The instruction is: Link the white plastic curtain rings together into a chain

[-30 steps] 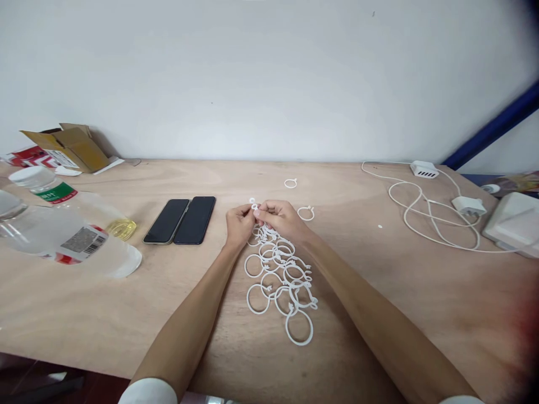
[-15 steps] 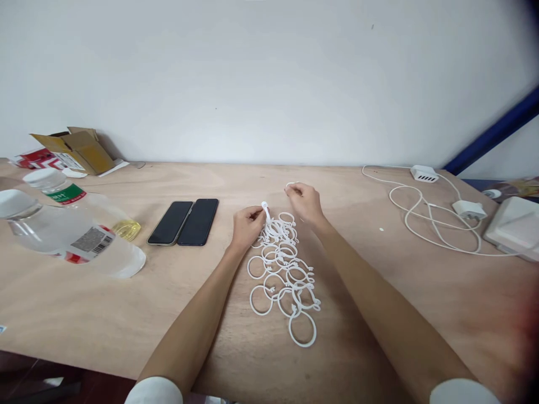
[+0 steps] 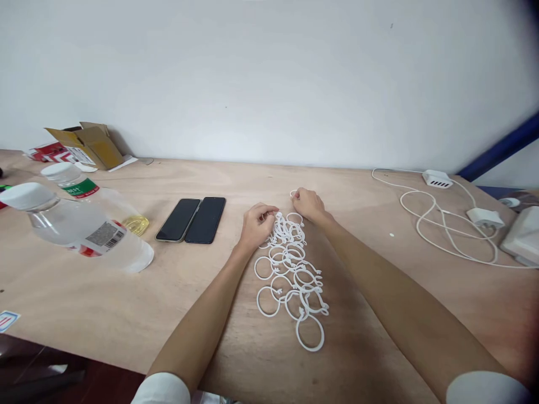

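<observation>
A cluster of thin white plastic rings with small clip ends, resembling curtain rings [image 3: 310,349], lies overlapping on the wooden table [image 3: 362,359] between my forearms. At the far left edge of this cluster is my left hand [image 3: 257,225]. Its fingers are curled with a small gap between thumb and forefinger, close beside the round end of one ring. Beyond the cluster, to the right, my right hand [image 3: 310,204] is closed in a pinch on a white ring [image 3: 292,193]. Only a small part of that ring shows past the fingertips.
Two dark phones [image 3: 205,220] lie left of the rings. Farther left are two clear bottles [image 3: 126,249] with white caps and an opened cardboard box [image 3: 99,151]. White cables [image 3: 429,235] and a charger hub [image 3: 437,179] lie at the right, and a wall stands behind.
The ring end held up by my left hand has dropped down onto the cluster. My right hand has come slightly lower and closer. The view has shifted a little to the left.
</observation>
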The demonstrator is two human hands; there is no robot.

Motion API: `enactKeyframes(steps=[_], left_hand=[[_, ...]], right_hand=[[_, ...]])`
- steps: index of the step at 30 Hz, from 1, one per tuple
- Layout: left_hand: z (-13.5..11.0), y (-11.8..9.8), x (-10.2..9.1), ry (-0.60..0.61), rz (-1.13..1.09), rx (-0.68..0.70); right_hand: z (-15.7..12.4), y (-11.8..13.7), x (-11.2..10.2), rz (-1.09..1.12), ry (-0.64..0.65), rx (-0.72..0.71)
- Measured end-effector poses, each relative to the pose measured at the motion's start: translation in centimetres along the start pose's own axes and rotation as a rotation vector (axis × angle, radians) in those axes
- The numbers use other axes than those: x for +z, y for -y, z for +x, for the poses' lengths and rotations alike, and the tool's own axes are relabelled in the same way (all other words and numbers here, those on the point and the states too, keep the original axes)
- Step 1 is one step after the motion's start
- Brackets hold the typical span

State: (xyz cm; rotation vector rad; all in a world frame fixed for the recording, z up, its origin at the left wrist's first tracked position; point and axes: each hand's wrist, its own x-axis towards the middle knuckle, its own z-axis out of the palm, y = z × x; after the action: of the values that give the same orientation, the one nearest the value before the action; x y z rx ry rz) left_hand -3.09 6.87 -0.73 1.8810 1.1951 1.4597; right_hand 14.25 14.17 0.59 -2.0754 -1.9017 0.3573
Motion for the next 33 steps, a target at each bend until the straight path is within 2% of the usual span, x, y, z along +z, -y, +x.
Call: enactKeyframes(steps=[3, 6, 9, 12, 14, 17, 22, 25, 30, 33], left_hand=[[0.1, 0.0, 0.1, -0.019, 0.046, -0.039], [0.2, -0.1, 0.1, -0.061, 0.089, -0.117], [0.2, -0.2, 0.0, -0.080, 0.125, -0.169], [0.2, -0.2, 0.0, -0.052, 0.091, -0.155], [0.2, -0.2, 0.0, -0.042, 0.045, -0.144], [0.1, -0.1, 0.1, -0.083, 0.024, -0.130], [0.0, -0.3, 0.0, -0.060, 0.115, 0.007], [-0.1, -0.4, 0.0, -0.041, 0.186, 0.060], [-0.3, -0.3, 0.0, -0.069, 0.239, 0.062], [-0.3, -0.4, -0.1, -0.064, 0.247, 0.047]], right_hand=[[-1.4, 0.6, -0.4, 0.145, -0.124, -0.148], [-3.6, 1.9, -0.8, 0.546, -0.209, -0.250], [-5.6, 3.4, -0.6, 0.934, -0.124, -0.284], [-7.0, 4.5, 0.0, 1.107, 0.031, -0.316], [-7.5, 4.6, 0.2, 1.143, 0.084, -0.342], [-7.6, 4.3, 0.1, 1.103, 0.098, -0.352], [-7.4, 3.8, -0.5, 0.916, 0.037, -0.310], [-7.4, 3.9, -0.9, 0.891, 0.059, -0.260], [-8.0, 4.6, -1.2, 0.935, 0.122, -0.214], [-8.5, 4.9, -1.1, 0.956, 0.107, -0.176]])
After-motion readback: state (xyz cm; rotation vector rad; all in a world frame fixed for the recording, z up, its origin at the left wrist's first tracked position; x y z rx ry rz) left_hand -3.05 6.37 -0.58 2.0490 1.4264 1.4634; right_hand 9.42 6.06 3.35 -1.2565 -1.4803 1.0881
